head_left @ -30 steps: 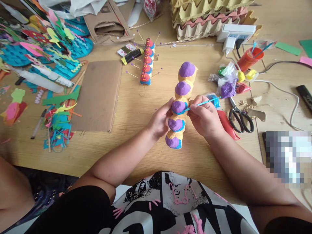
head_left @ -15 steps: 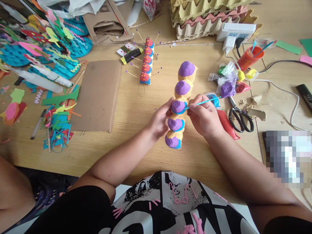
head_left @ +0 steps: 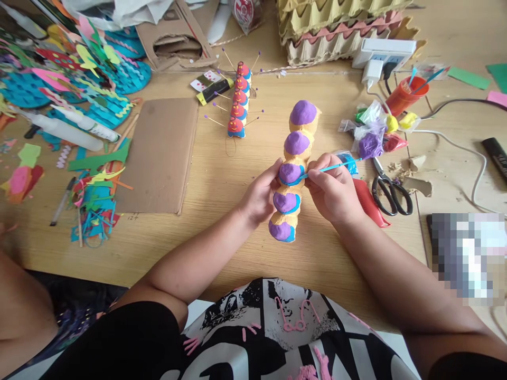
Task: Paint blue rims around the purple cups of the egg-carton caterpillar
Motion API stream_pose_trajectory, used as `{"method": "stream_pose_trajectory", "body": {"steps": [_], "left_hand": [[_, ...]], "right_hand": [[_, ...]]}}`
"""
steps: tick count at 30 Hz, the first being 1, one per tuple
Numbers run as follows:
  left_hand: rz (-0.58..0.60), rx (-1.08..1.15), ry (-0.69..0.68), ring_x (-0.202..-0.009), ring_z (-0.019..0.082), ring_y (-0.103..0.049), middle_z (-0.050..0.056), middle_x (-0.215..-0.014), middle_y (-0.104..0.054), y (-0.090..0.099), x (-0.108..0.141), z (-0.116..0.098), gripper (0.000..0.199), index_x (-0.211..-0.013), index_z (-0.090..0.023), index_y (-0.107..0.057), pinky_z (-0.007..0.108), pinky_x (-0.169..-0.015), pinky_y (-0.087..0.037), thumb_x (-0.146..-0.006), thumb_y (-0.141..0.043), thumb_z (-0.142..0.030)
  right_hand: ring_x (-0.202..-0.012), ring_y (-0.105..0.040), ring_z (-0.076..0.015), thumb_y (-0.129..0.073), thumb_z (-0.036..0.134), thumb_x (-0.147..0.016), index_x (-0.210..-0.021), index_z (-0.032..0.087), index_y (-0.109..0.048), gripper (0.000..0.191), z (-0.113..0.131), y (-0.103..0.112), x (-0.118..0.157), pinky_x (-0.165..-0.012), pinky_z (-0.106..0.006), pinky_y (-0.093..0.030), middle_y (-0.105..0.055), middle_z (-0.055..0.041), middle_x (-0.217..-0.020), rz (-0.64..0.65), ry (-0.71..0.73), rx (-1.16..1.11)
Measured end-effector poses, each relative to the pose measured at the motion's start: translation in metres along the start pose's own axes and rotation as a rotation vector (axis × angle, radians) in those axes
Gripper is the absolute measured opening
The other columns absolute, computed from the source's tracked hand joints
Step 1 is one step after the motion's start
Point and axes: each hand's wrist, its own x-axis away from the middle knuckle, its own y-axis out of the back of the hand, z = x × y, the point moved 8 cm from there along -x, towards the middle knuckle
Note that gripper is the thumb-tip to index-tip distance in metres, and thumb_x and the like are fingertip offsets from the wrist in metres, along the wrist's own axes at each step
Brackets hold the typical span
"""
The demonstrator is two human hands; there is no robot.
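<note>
One blue modelling stick (head_left: 336,166), pinched in the right hand (head_left: 333,187), has tilted slightly at the middle purple dome (head_left: 290,172) of the egg-carton strip (head_left: 294,159) the left hand (head_left: 258,194) grips above the surface (head_left: 216,177), so its blue edging (head_left: 296,182) seems unfinished.

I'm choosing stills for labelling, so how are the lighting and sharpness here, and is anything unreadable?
Head view: soft light on the desk, no harsh glare on the bumpy strip; head view: left hand and right hand look fairly sharp; head view: a pixelated patch at lower right hides what lies there.
</note>
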Motion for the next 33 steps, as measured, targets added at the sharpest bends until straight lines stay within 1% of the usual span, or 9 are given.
{"method": "stream_pose_trajectory", "body": {"steps": [6, 12, 17, 21, 23, 26, 30, 33], "left_hand": [[-0.028, -0.003, -0.008, -0.100, 0.027, -0.080, 0.004, -0.096, -0.085, -0.0005, 0.0021, -0.0014, 0.032, -0.104, -0.027, -0.084, 0.033, -0.082, -0.059, -0.104, -0.061, -0.050], [-0.018, -0.008, 0.025, -0.098, 0.030, -0.081, 0.004, -0.092, -0.084, 0.0010, 0.0028, 0.0019, 0.035, -0.108, -0.030, -0.083, 0.039, -0.084, -0.061, -0.102, -0.062, -0.057], [-0.033, -0.044, 0.005, -0.094, 0.027, -0.079, 0.004, -0.093, -0.084, 0.0009, 0.0048, 0.0004, 0.035, -0.103, -0.028, -0.082, 0.036, -0.082, -0.059, -0.105, -0.059, -0.053], [-0.044, -0.036, 0.009, -0.095, 0.029, -0.079, 0.006, -0.091, -0.083, 0.0015, 0.0044, 0.0011, 0.032, -0.103, -0.027, -0.082, 0.037, -0.084, -0.057, -0.103, -0.063, -0.052], [-0.040, -0.016, 0.022, -0.091, 0.028, -0.079, 0.005, -0.087, -0.082, 0.0014, 0.0038, 0.0022, 0.032, -0.104, -0.027, -0.082, 0.037, -0.081, -0.057, -0.102, -0.063, -0.054], [-0.038, -0.004, 0.028, -0.086, 0.027, -0.077, 0.004, -0.085, -0.081, 0.0008, 0.0040, 0.0021, 0.033, -0.104, -0.027, -0.081, 0.036, -0.078, -0.057, -0.103, -0.062, -0.054], [-0.042, -0.025, 0.018, -0.088, 0.027, -0.077, 0.004, -0.085, -0.080, 0.0008, 0.0051, 0.0009, 0.032, -0.102, -0.026, -0.081, 0.037, -0.080, -0.056, -0.104, -0.061, -0.052], [-0.042, -0.038, 0.014, -0.085, 0.027, -0.077, 0.004, -0.083, -0.079, 0.0007, 0.0058, 0.0005, 0.033, -0.100, -0.027, -0.081, 0.037, -0.078, -0.056, -0.105, -0.059, -0.052]], "right_hand": [[-0.063, -0.042, -0.0115, -0.094, 0.041, -0.073, -0.071, 0.025, -0.056, 0.042, -0.0004, -0.0004, 0.0004, -0.066, -0.031, -0.039, -0.049, 0.0071, -0.064, 0.016, -0.004, -0.009], [-0.060, -0.037, -0.0109, -0.093, 0.039, -0.073, -0.072, 0.026, -0.054, 0.041, -0.0012, 0.0011, 0.0000, -0.063, -0.030, -0.036, -0.044, 0.0078, -0.061, 0.003, -0.034, -0.048], [-0.060, -0.036, -0.0106, -0.094, 0.040, -0.073, -0.071, 0.026, -0.055, 0.041, -0.0031, 0.0008, -0.0009, -0.063, -0.030, -0.036, -0.042, 0.0082, -0.060, 0.008, -0.041, -0.064], [-0.060, -0.036, -0.0108, -0.094, 0.044, -0.074, -0.072, 0.026, -0.055, 0.043, -0.0048, 0.0016, -0.0013, -0.062, -0.030, -0.037, -0.040, 0.0082, -0.060, 0.015, -0.049, -0.057], [-0.059, -0.035, -0.0104, -0.094, 0.045, -0.075, -0.072, 0.025, -0.055, 0.044, -0.0049, 0.0017, -0.0014, -0.062, -0.030, -0.037, -0.038, 0.0085, -0.060, 0.022, -0.048, -0.046], [-0.059, -0.034, -0.0105, -0.094, 0.045, -0.075, -0.072, 0.026, -0.055, 0.045, -0.0054, 0.0022, -0.0016, -0.062, -0.031, -0.037, -0.036, 0.0087, -0.059, 0.021, -0.056, -0.052], [-0.058, -0.032, -0.0105, -0.096, 0.046, -0.072, -0.070, 0.025, -0.055, 0.046, -0.0058, 0.0021, -0.0019, -0.061, -0.030, -0.034, -0.036, 0.0087, -0.058, 0.023, -0.065, -0.073], [-0.059, -0.033, -0.0102, -0.097, 0.045, -0.072, -0.069, 0.025, -0.054, 0.048, -0.0057, 0.0021, -0.0021, -0.062, -0.029, -0.034, -0.037, 0.0084, -0.059, 0.024, -0.067, -0.094]]}}
